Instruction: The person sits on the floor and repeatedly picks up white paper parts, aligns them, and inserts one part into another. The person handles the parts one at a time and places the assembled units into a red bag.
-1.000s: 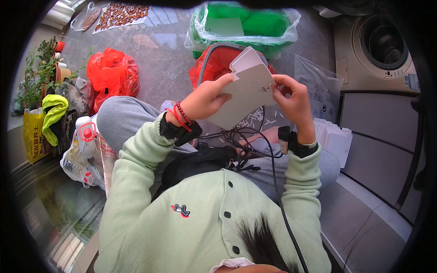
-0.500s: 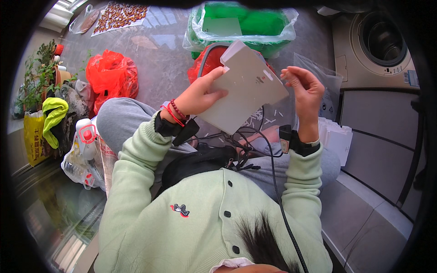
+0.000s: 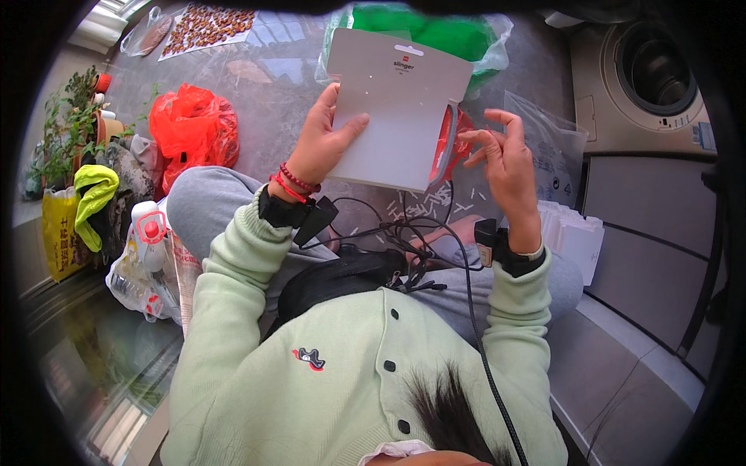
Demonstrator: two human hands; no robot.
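Note:
My left hand (image 3: 328, 138) grips the left edge of a pale grey cardboard packaging card (image 3: 392, 109), thumb on its face and fingers behind. A small hang slot is cut near the card's top edge, below which sits a small dark and red print. To the right of the card my right hand (image 3: 501, 159) is raised with its fingers bent and spread, holding nothing that I can see. Under both hands, small white strips (image 3: 423, 208) lie scattered on the floor. Behind the card a red plastic bag (image 3: 457, 136) with a grey rim shows in part.
Beyond the card stands a green container (image 3: 458, 35) lined with clear plastic. White cards (image 3: 571, 237) are stacked by my right knee. A knotted red bag (image 3: 193, 132) stands at left, a washing machine (image 3: 633, 85) at right. Black cables (image 3: 420, 241) cross my lap.
The card has turned more upright and squarer to me, moving up and slightly left. My right hand's fingers, pinched together before, have spread and come down a little.

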